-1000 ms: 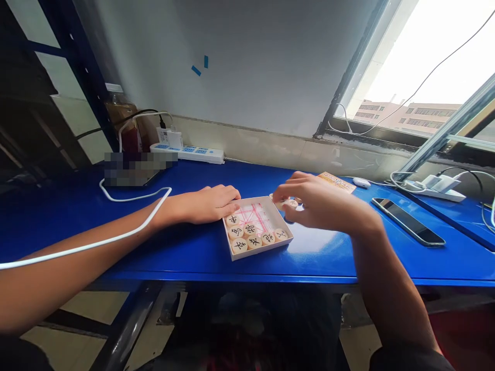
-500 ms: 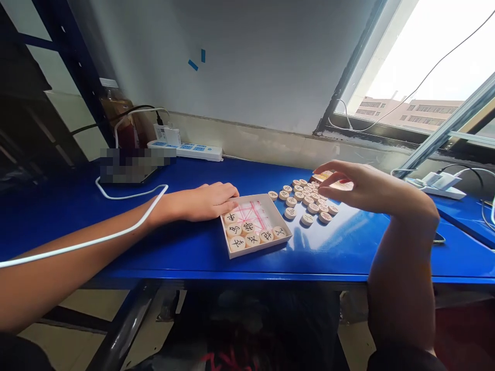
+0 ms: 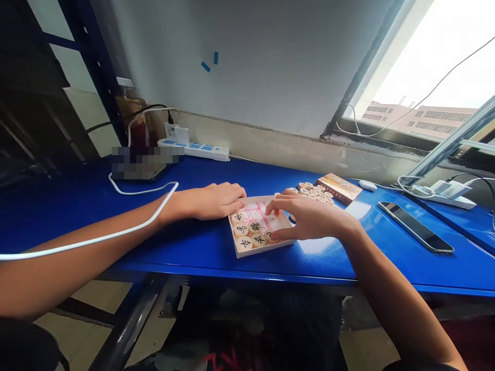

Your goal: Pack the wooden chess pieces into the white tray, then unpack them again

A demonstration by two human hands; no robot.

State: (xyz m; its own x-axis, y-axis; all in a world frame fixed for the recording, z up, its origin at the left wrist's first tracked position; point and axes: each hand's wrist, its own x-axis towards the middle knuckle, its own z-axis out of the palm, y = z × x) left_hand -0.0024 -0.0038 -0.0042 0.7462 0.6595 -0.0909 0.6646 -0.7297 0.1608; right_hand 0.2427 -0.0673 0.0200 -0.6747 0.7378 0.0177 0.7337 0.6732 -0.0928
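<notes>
On the table (image 3: 209,250), left hand (image 3: 221,200), grip unclear, is seemingly steadying the shallow box (image 3: 266,249) while right hand (image 3: 309,214), spread, is arching over xiangqi pieces (image 3: 244,243).

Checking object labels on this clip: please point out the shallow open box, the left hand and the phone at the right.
Shallow open box (image 3: 253,250): head view, on its near wall.
Left hand (image 3: 217,201): head view, on its back.
Phone (image 3: 415,226): head view, on its dark screen.

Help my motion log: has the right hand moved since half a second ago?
Yes: the right hand moved left, away from the printed box, to the open tray.
</notes>
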